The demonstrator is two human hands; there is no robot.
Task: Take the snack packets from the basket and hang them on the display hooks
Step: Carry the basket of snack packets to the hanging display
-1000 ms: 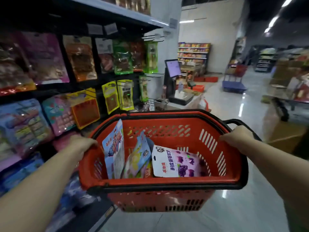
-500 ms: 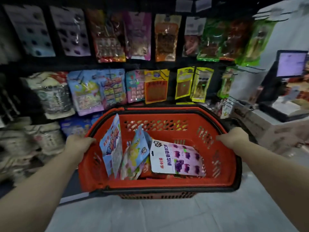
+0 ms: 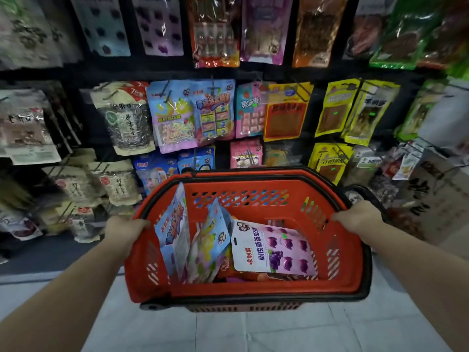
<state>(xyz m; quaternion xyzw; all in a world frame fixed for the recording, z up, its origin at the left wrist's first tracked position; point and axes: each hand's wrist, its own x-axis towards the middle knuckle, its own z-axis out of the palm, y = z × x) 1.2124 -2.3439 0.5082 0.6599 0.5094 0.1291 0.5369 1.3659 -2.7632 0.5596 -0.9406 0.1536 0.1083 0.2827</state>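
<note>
- The left hand [image 3: 124,228] is gripping the left rim of the basket [image 3: 253,292], fingers curled over the edge; the fingertips are hiding behind the rim.
- The right hand [image 3: 357,219] is gripping the right rim the same way, with its fingertips tucked out of sight inside.
- The basket is being held up over the pale floor [image 3: 228,334], just in front of the rack.
- Inside it, a blue packet [image 3: 172,232] is standing on edge against the left wall, a light-blue packet [image 3: 210,240] is leaning beside it, and a purple packet [image 3: 274,247] is lying flat on top of others whose labels are mostly covered.
- Beyond the basket, hanging packets [image 3: 193,115] are filling the dark rack on hooks; the far rim is cutting off the bottom row.
- Packets at the left and right edges are blurring too much for reading.
</note>
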